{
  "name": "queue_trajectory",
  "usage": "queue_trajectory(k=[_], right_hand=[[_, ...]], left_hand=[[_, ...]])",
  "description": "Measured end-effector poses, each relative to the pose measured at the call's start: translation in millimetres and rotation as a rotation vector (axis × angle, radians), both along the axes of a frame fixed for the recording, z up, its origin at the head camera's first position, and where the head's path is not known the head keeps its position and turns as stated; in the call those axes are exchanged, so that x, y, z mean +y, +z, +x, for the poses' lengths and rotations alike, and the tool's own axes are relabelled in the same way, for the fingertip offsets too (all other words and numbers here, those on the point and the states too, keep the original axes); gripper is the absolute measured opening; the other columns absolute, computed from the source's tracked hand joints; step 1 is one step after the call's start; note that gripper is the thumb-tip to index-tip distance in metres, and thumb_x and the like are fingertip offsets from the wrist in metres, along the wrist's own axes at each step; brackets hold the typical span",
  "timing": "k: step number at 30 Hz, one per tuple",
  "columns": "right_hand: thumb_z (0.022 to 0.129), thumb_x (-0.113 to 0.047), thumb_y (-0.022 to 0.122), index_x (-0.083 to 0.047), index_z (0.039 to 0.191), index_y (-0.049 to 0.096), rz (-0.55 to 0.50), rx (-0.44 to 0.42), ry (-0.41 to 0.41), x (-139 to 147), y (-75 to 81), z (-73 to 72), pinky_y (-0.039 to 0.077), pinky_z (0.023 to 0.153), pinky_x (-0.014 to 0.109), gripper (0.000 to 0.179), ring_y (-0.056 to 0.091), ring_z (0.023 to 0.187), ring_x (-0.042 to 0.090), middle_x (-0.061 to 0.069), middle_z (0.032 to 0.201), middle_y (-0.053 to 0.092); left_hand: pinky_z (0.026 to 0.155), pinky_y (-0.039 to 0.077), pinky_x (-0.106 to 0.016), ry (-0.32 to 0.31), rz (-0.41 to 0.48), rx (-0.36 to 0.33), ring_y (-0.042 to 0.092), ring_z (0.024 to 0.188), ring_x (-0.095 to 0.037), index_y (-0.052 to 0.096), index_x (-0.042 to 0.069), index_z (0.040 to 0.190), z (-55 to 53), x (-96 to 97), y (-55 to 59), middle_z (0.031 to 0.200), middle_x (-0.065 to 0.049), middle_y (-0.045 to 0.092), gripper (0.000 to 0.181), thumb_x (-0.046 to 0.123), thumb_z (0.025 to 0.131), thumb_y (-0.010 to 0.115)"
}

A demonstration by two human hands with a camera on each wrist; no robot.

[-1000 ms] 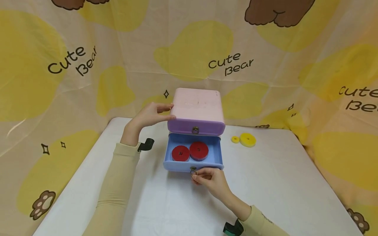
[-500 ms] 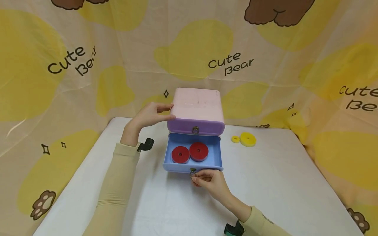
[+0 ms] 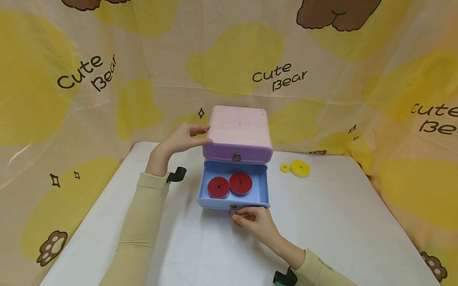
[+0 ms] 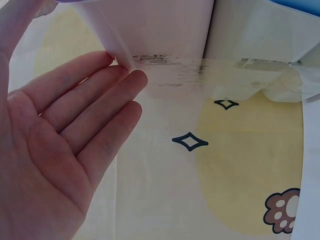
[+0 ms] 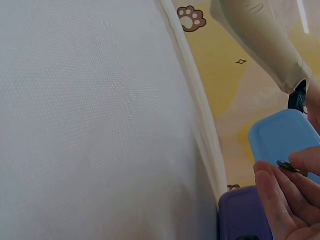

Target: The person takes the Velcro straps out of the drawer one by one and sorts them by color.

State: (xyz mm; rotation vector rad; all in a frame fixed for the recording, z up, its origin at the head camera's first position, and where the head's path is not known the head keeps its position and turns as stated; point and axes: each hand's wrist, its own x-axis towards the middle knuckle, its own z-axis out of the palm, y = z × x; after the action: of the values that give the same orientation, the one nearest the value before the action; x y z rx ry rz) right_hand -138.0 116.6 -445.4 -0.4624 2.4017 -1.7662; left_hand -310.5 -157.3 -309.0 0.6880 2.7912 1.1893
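A small drawer unit (image 3: 239, 126) with a pink top stands on the table. Its purple upper drawer (image 3: 218, 153) is closed, while the light blue lower drawer (image 3: 259, 186) is pulled out. Two red discs with centre holes lie inside, a left red disc (image 3: 218, 187) and a right red disc (image 3: 241, 184). My right hand (image 3: 259, 224) pinches the metal ring pull (image 5: 286, 165) on the blue drawer's front between thumb and fingers. With straight fingers, my left hand (image 3: 182, 139) touches the unit's left side; its extended fingers (image 4: 100, 120) show in the left wrist view.
To the right of the unit lie a small yellow disc (image 3: 284, 168) and a larger yellow disc (image 3: 299, 169). The white tabletop (image 3: 343, 222) meets a yellow patterned cloth (image 3: 171, 59) at the back and sides. Clear tape (image 4: 200, 75) runs along the unit's side.
The blue drawer has come slightly further out towards me, with my right hand on its ring pull and the red discs inside. My left hand stays against the unit.
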Motion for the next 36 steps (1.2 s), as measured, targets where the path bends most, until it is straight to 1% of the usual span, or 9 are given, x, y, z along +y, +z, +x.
queue_trajectory(k=[2,5,13,17,21,24,29,31,36], right_hand=[[0.085,-0.012,0.071,0.002,0.097,0.072,0.005,-0.004,-0.009,1,-3.8,-1.5,0.057,0.067,0.021,0.019,0.072,0.077,0.023,0.014,0.092,0.073],[0.084,-0.018,0.073,0.000,0.097,0.073,0.022,-0.001,-0.018,2,-3.9,-1.2,0.057,0.067,0.020,0.022,0.072,0.076,0.019,0.012,0.091,0.074],[0.083,-0.023,0.073,-0.002,0.099,0.073,0.063,0.008,-0.030,9,3.9,2.1,0.056,0.068,0.019,0.026,0.072,0.078,0.017,0.010,0.091,0.074],[0.084,-0.026,0.073,-0.002,0.101,0.073,0.091,0.022,-0.013,14,7.7,3.4,0.056,0.071,0.019,0.030,0.071,0.080,0.011,0.008,0.093,0.074],[0.083,-0.031,0.072,-0.006,0.102,0.073,0.138,0.040,-0.009,19,13.8,5.7,0.055,0.074,0.018,0.031,0.070,0.083,0.006,0.003,0.096,0.074],[0.084,-0.027,0.072,-0.008,0.102,0.073,0.146,0.034,-0.005,23,23.8,10.1,0.055,0.074,0.018,0.026,0.070,0.083,0.008,0.004,0.098,0.073],[0.083,-0.024,0.073,-0.013,0.102,0.073,0.129,0.036,0.012,32,32.8,14.4,0.055,0.073,0.018,0.021,0.071,0.083,0.011,0.004,0.098,0.073],[0.083,-0.030,0.073,-0.017,0.101,0.073,0.134,0.054,0.013,38,31.2,13.5,0.056,0.072,0.019,0.023,0.071,0.082,0.010,0.001,0.096,0.073],[0.081,-0.035,0.073,-0.015,0.100,0.073,0.166,0.091,-0.015,48,41.3,13.1,0.057,0.071,0.022,0.026,0.070,0.079,0.014,-0.004,0.091,0.073]], left_hand=[[0.103,0.043,-0.045,0.000,-0.001,0.002,0.052,0.126,-0.021,0.053,0.018,0.137,0.1,-0.1,0.0,0.135,-0.002,0.057,0.081,0.062,0.072,0.072],[0.103,0.043,-0.045,0.001,-0.001,0.004,0.053,0.126,-0.021,0.053,0.018,0.136,0.2,0.0,0.1,0.134,-0.001,0.057,0.080,0.062,0.072,0.072],[0.103,0.044,-0.044,-0.002,0.006,0.015,0.054,0.125,-0.021,0.054,0.017,0.136,0.4,0.8,-0.4,0.133,-0.001,0.058,0.078,0.060,0.073,0.073],[0.103,0.044,-0.045,-0.003,0.013,0.014,0.054,0.125,-0.020,0.054,0.017,0.136,0.6,0.7,-1.0,0.133,-0.001,0.058,0.078,0.059,0.073,0.073],[0.103,0.043,-0.045,-0.003,0.019,0.010,0.053,0.125,-0.020,0.054,0.017,0.136,0.7,0.6,-1.2,0.133,-0.001,0.058,0.079,0.060,0.072,0.073],[0.103,0.043,-0.045,-0.003,0.025,0.005,0.053,0.125,-0.020,0.054,0.017,0.136,0.6,0.6,-1.4,0.133,-0.001,0.058,0.079,0.060,0.072,0.073],[0.103,0.044,-0.045,-0.004,0.024,0.001,0.053,0.125,-0.020,0.054,0.018,0.136,0.3,0.8,-1.3,0.134,-0.002,0.058,0.080,0.061,0.072,0.073],[0.102,0.044,-0.046,-0.003,0.021,0.001,0.053,0.125,-0.021,0.054,0.018,0.136,0.5,1.1,-1.0,0.134,-0.002,0.058,0.080,0.061,0.072,0.072],[0.103,0.043,-0.047,0.000,0.026,0.001,0.053,0.126,-0.021,0.054,0.018,0.136,1.5,1.2,-1.3,0.134,-0.002,0.057,0.079,0.060,0.072,0.072]])
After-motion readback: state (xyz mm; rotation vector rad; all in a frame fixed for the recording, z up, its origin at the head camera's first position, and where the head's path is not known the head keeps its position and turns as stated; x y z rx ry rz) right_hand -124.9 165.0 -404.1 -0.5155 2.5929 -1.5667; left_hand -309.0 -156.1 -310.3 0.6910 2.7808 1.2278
